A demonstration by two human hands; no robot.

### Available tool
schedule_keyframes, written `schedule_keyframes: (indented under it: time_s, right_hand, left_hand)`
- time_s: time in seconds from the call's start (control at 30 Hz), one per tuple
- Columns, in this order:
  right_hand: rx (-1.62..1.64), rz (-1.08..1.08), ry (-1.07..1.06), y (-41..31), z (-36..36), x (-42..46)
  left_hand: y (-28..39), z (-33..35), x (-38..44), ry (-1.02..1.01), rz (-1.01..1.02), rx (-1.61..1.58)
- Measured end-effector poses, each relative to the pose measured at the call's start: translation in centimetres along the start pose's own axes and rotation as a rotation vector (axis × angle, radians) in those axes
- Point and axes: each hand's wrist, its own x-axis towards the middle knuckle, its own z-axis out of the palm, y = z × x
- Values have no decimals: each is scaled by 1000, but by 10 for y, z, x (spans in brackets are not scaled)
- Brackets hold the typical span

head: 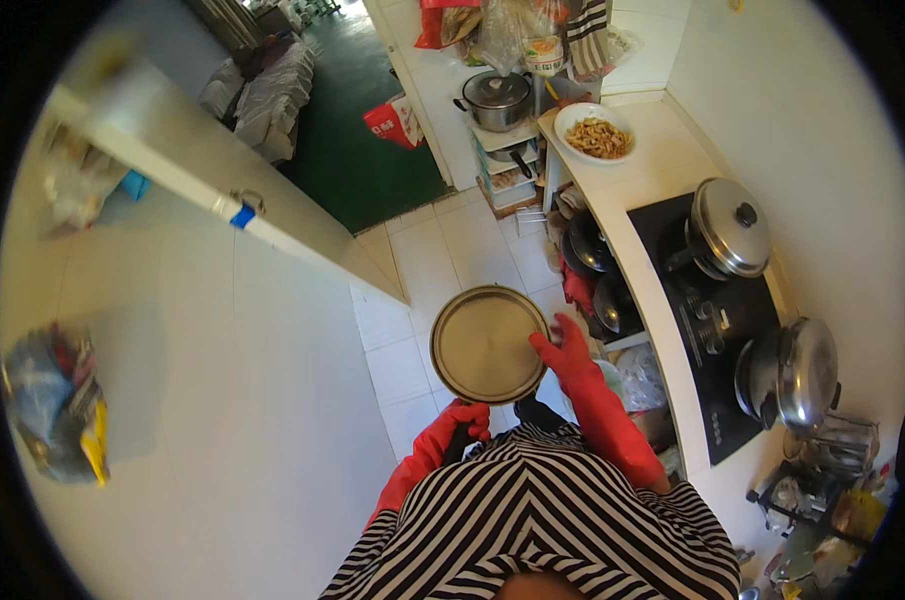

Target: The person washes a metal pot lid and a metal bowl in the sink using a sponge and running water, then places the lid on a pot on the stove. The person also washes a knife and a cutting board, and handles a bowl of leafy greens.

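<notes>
A round metal pan [490, 345] with a brownish face and a ringed rim is held in front of my body, above the tiled floor. My left hand [463, 421], in a red rubber glove, is closed around its dark handle [458, 442]. At the right side of the rim is my right hand [572, 356], gloved in red too. Its thumb overlaps the pan's edge, and the other fingers sit just outside the rim. I cannot tell whether the pan's inner or outer face is turned up.
To the right runs a white counter [666, 169] with a plate of food [598, 135] and a black cooktop [692, 300] bearing two lidded pans [734, 225]. Dark pans [591, 244] stand on the shelf below. A door [287, 217] stands ajar at left. A lidded pot [497, 101] tops a rack.
</notes>
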Motion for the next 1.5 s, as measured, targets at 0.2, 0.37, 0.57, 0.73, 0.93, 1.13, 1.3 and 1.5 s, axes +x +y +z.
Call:
schedule_keyframes:
  time_s: [0.2,0.37,0.57,0.73,0.93,1.13,1.3,1.5]
  right_hand:
    - [76,301,-346,-19,15,102]
    - [-115,212,-309,-22,32,159]
    - [28,309,-237,-24,70,198]
    - [134,290,-231,-18,117,237]
    - [82,379,-140,-64,180,287]
    - [334,506,-214,-15,210,354]
    - [-105,185,126,67,191,455]
    - [-200,86,318,191,167,592]
  left_hand:
    - [62,-5,64,57,-79,-104]
    - [111,-15,105,182,-219,-23]
    - [177,-62,134,228,-475,90]
    - [237,-80,183,307,-433,109]
    - [328,-103,219,295,-401,443]
    - [360,-186,267,253,-457,447]
    - [357,-239,291,323,-426,412]
    - [334,-279,332,418,-511,280]
